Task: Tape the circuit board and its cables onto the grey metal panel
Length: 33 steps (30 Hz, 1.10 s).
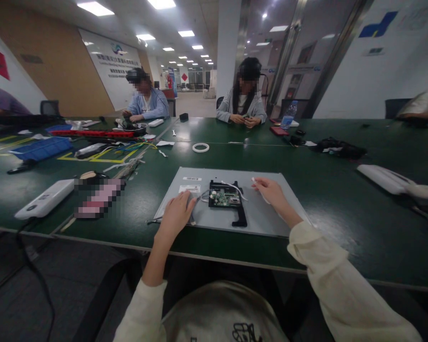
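Observation:
A flat grey panel (pixel 267 221) lies before me on the green table. On its middle sits a black plastic bracket (pixel 239 218) with a green circuit board (pixel 225 197). A white cable (pixel 238 189) curves over the board's upper right side. My left hand (pixel 177 211) rests on the panel's left part, fingers stretched out, beside a grey cable (pixel 202 195) and a white label (pixel 189 188). Right of the bracket, my right hand (pixel 270 191) pinches a small white piece (pixel 253 180), perhaps tape; its exact kind is too small to tell.
A white tape roll (pixel 200 147) lies beyond the panel. To the left are a pink blurred object (pixel 99 199), a white device (pixel 45 198) and a blue tray (pixel 41 148). Another white device (pixel 381 179) lies right. Two people sit across the table, near a bottle (pixel 288 115).

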Motion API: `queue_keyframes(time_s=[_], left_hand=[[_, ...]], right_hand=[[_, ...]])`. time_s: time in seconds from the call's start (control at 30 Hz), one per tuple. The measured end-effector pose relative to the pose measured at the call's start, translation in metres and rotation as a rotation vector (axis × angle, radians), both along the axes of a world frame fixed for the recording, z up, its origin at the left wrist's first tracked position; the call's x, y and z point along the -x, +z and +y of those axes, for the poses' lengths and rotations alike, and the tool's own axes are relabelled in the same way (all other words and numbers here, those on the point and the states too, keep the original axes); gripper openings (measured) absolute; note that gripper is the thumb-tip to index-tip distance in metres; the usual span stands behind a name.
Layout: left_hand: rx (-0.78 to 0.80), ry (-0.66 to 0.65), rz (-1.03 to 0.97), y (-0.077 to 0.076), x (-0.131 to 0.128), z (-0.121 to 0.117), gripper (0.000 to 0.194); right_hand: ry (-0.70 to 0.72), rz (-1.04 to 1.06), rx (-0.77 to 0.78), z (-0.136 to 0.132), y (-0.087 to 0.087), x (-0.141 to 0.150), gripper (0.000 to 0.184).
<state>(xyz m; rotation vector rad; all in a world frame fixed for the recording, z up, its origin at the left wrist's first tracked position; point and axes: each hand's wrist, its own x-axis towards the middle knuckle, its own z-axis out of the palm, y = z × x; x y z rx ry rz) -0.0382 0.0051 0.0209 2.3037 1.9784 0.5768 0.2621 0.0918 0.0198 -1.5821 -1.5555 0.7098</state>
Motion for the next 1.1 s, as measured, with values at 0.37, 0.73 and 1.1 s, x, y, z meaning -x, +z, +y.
queue_keyframes(time_s=[0.37,0.73,1.1], left_hand=[[0.053,0.132,0.086,0.009,0.001,-0.011,0.046],[0.069,-0.293,0.006,0.017,-0.029,-0.001,0.065],[0.071,-0.264,-0.012,0.013,-0.047,0.023,0.048]], right_hand=[[0.142,0.054,-0.014,-0.003,-0.01,0.009,0.031],[0.144,0.03,-0.021,-0.011,0.0,0.016,0.025],[0.156,-0.016,-0.046,-0.005,-0.008,0.013,0.028]])
